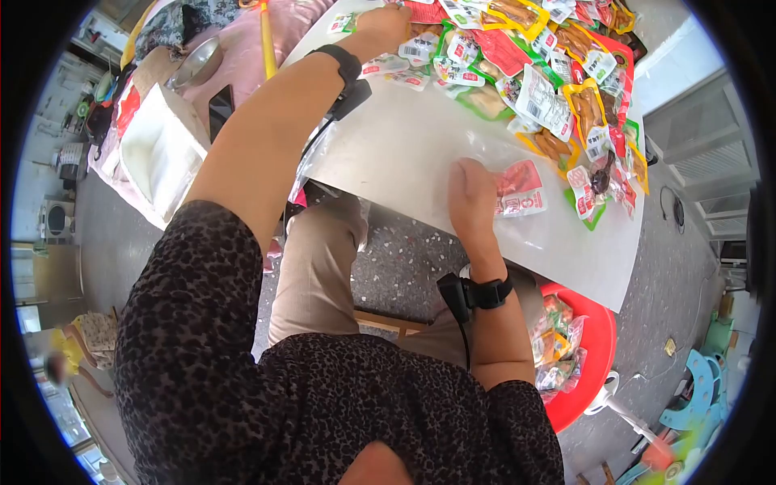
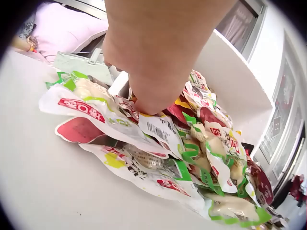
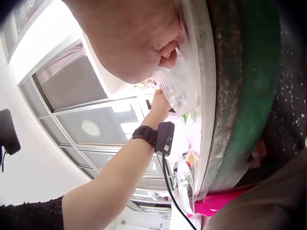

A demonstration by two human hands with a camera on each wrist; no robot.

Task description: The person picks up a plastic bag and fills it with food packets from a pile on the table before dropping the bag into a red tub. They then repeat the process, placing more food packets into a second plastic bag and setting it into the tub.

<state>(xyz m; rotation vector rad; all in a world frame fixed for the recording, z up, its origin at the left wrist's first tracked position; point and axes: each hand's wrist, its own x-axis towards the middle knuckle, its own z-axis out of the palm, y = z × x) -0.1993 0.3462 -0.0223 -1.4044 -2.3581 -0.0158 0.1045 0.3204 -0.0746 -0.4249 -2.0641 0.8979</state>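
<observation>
At the far end of the table, my left hand reaches into a pile of food packets. In the left wrist view the hand points down among white, green-edged packets, its fingertips hidden. Near the table's front edge is my right hand, beside a red-and-white packet. The right wrist view shows that hand with curled fingers gripping a clear plastic bag at the table edge.
A red tub with several packets stands on the floor at the lower right. Left of the table are a white foam box, a metal bowl and a dark phone on pink cloth.
</observation>
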